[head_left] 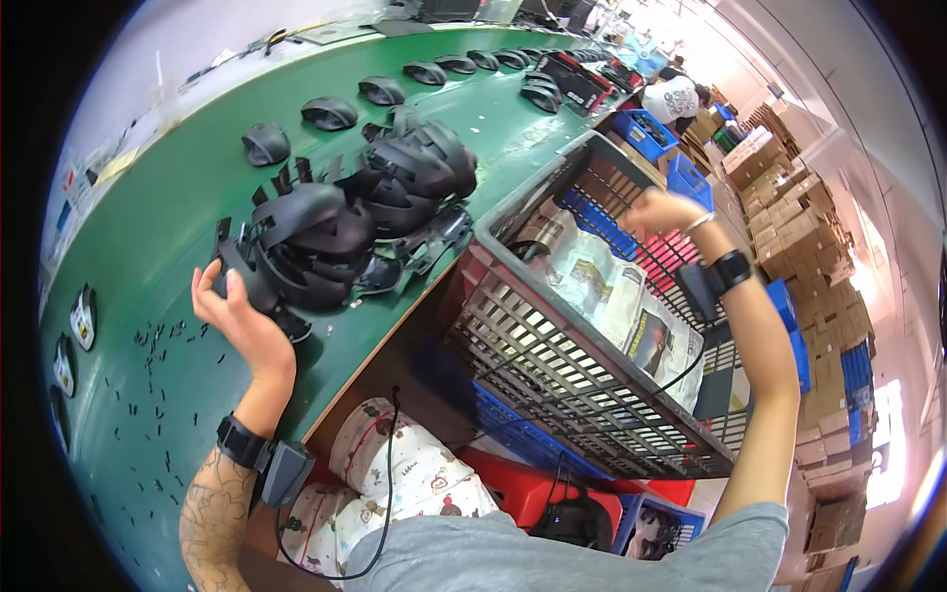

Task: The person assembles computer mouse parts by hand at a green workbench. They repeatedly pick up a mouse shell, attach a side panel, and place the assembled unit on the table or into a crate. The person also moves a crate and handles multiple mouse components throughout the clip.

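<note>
The left hand (pixel 237 311) is half curled against a black shell (pixel 260 288) at the near end of the shell pile (pixel 316 217) on the green bench (pixel 128 286); I cannot tell whether it grips firmly. The right hand, (pixel 659 212) loosely curled above the crate (pixel 493 243), is blurred (anything inside stays hidden). Picking out a shell seems underway; next probably calls for a secure pinch. White packages (pixel 592 281) hide the crate's bottom.

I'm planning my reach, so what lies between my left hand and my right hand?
In the head view, from your left hand towards your right hand: a pile of black mouse shells, then the dark crate with white bags inside.
</note>
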`<state>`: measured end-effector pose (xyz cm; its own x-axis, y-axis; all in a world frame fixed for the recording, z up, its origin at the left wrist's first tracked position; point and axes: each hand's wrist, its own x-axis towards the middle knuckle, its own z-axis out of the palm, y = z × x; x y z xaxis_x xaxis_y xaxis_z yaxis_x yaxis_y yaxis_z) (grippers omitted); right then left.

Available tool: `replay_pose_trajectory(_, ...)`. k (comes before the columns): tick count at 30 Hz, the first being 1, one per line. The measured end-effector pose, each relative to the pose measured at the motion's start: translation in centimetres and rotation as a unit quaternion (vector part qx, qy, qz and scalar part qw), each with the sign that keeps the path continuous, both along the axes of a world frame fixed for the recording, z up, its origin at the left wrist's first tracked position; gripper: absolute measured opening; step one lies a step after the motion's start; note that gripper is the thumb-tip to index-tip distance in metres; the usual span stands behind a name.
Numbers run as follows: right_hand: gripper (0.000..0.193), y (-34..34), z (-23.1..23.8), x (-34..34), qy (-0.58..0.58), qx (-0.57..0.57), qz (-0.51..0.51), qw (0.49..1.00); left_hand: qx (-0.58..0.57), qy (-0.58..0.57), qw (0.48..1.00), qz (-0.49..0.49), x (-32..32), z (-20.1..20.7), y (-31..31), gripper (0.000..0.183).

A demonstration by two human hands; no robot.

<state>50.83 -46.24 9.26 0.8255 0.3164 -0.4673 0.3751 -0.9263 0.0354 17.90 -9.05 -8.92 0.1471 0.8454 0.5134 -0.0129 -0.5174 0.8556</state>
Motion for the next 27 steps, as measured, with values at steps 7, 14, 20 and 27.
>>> replay_pose_trajectory(7, 0.083, -18.4, -20.5, 1.5, 0.064, -0.059, -0.212, 0.973, -0.041, -0.009, 0.999, -0.003, -0.8, 0.3, 0.6, 0.040)
replay_pose_trajectory(14, 0.086, -17.7, -27.1, -1.9, 0.056, -0.093, -0.259, 0.960, -0.094, -0.015, 0.995, -0.036, -0.7, 0.4, 0.7, 0.044)
replay_pose_trajectory(20, 0.062, -18.1, -29.4, -0.7, 0.023, -0.203, -0.208, 0.957, -0.094, -0.024, 0.994, -0.058, -0.2, -0.2, 0.7, 0.045)
replay_pose_trajectory(27, 0.049, -19.5, -26.7, -1.3, -0.036, 0.089, -0.371, 0.924, -0.085, -0.031, 0.995, -0.048, -0.1, 0.0, 0.3, 0.044)
